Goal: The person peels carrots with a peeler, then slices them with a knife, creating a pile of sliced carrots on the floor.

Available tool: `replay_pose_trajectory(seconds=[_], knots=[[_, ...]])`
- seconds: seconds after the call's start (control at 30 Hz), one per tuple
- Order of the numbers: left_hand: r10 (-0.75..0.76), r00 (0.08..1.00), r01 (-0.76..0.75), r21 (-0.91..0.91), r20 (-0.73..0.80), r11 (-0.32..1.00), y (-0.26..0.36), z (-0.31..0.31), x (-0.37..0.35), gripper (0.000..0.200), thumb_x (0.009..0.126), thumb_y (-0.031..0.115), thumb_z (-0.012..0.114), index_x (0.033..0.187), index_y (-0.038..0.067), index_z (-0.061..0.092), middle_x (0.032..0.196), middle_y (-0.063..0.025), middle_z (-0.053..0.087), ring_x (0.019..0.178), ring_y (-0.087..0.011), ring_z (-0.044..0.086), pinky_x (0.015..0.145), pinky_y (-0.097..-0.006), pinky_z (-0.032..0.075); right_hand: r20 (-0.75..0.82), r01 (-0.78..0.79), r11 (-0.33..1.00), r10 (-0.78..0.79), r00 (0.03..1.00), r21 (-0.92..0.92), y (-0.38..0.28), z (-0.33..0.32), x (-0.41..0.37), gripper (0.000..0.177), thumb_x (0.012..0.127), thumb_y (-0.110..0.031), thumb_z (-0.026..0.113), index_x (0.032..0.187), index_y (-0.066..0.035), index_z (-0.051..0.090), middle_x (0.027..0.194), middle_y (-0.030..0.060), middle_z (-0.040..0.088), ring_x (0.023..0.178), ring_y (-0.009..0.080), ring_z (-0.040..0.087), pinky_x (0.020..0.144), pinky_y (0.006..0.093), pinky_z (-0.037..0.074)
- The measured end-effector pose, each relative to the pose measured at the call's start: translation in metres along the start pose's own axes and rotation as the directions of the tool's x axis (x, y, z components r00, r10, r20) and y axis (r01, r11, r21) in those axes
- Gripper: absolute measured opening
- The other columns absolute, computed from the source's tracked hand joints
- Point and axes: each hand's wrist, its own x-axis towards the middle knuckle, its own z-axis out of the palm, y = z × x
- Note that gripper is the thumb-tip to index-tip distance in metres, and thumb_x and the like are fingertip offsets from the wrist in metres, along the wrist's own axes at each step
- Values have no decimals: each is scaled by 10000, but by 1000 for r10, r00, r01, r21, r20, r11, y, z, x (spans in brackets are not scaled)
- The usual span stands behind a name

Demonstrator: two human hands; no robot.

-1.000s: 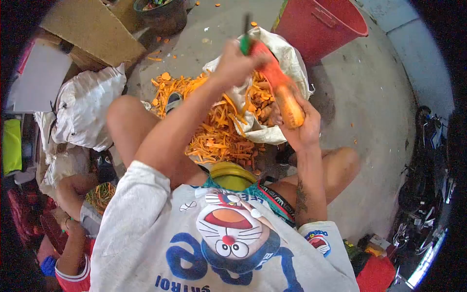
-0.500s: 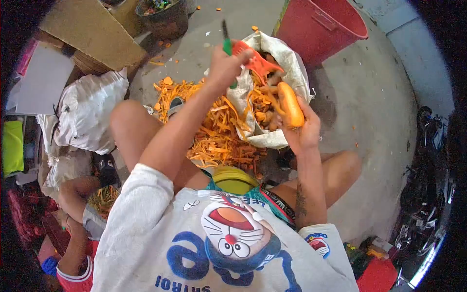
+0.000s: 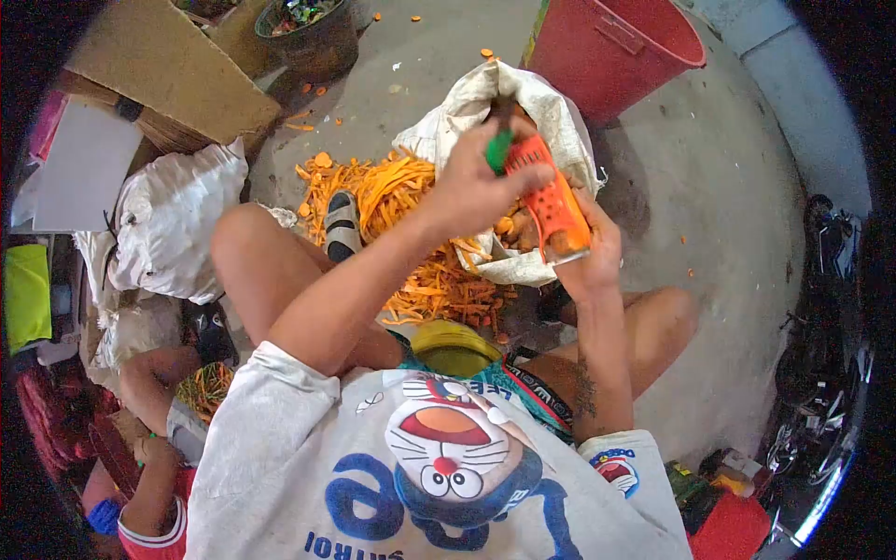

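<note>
My left hand (image 3: 471,191) is closed around a flat orange peeler (image 3: 544,187) with holes in its face. A green-handled knife (image 3: 498,151) is held in the same hand, its dark blade pointing away from me. The peeler lies against a peeled-looking carrot (image 3: 571,245), covering most of it. My right hand (image 3: 599,254) wraps round the carrot from the right side. Just beyond and under both hands sits an open white sack (image 3: 457,103) with carrots (image 3: 519,229) inside. Orange peelings (image 3: 448,291) are heaped on the floor to the left of the sack.
A red bucket (image 3: 597,65) stands beyond the sack, and a dark bucket (image 3: 313,42) at far left. A filled white sack (image 3: 182,219) and cardboard (image 3: 173,70) are at left. Another person's arm (image 3: 154,485) shows lower left. A yellow container (image 3: 455,347) sits between my legs.
My left hand has moved right and toward me, bringing the peeler from above the sack down onto the carrot. My right hand still holds the carrot in nearly the same place.
</note>
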Motion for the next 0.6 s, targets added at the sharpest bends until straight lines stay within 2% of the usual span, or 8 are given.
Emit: replay_pose_trajectory(seconds=[0.1, 0.23, 0.3, 0.33, 0.37, 0.43, 0.47, 0.6], knots=[[-454, 890, 443, -159, -43, 883, -14, -28, 18, 174, 901, 170, 774, 969, 51, 667, 769, 14, 664, 568, -57, 544, 478, -230, 406, 255, -32, 998, 15, 967, 62, 1, -20, -3, 388, 1061, -259, 430, 1382, -48, 493, 1293, 114, 612, 1159, 216, 628, 976, 376, 522], [-515, 839, 461, -271, -177, 845, -32, -32, 16, 156, 908, 168, 766, 962, 57, 670, 725, 27, 632, 556, -49, 514, 476, -234, 387, 372, -102, 982, 36, 928, 161, -2, -20, -1, 392, 1047, -235, 452, 1379, -30, 476, 1262, 111, 620, 1127, 218, 639, 1004, 371, 509], [-399, 917, 387, -229, -9, 893, 17, -5, 2, 170, 912, 173, 765, 981, 49, 670, 741, 28, 638, 590, -55, 544, 513, -238, 425, 200, -39, 995, 20, 980, 90, -4, -5, -4, 389, 1043, -237, 463, 1372, -30, 475, 1229, 106, 627, 1087, 209, 640, 979, 364, 512], [-3, 1000, 3, -10, 16, 1000, 13, 2, -2, 205, 908, 187, 775, 1002, 40, 666, 775, 33, 653, 633, -63, 582, 555, -241, 461, 27, 4, 1000, -4, 1000, 6, -6, 4, -5, 387, 1039, -239, 474, 1365, -31, 475, 1197, 101, 633, 1047, 200, 640, 955, 357, 515], [-6, 1000, 6, -14, 16, 1000, 6, 0, -1, 205, 908, 187, 775, 1002, 40, 666, 775, 33, 653, 633, -63, 582, 555, -241, 461, 23, 3, 1000, -3, 1000, 5, -7, 8, -6, 387, 1039, -239, 474, 1365, -31, 475, 1197, 101, 633, 1047, 200, 640, 955, 357, 515], [-367, 930, 362, -196, 14, 911, 0, -15, 6, 228, 902, 194, 785, 1021, 38, 668, 775, 40, 651, 647, -75, 598, 567, -245, 473, 89, 44, 999, -44, 995, 11, -4, 11, -13, 392, 1040, -260, 485, 1368, -44, 486, 1165, 95, 640, 990, 192, 633, 867, 354, 523], [-345, 934, 318, -223, -92, 921, -16, -25, 14, 218, 905, 205, 785, 1005, 48, 673, 744, 34, 643, 600, -65, 567, 527, -238, 439, 418, -130, 984, 66, 906, 124, -1, -21, -2, 397, 1041, -275, 488, 1368, -51, 492, 1180, 93, 640, 1013, 200, 627, 817, 369, 521], [-517, 844, 472, -256, -146, 844, -26, -42, 18, 173, 904, 194, 777, 925, 39, 705, 773, -20, 692, 667, -85, 613, 591, -262, 493, 237, -118, 988, 92, 967, 99, -1, -12, -2, 376, 1045, -269, 479, 1362, -68, 496, 1180, 91, 640, 1009, 194, 637, 779, 368, 525]])
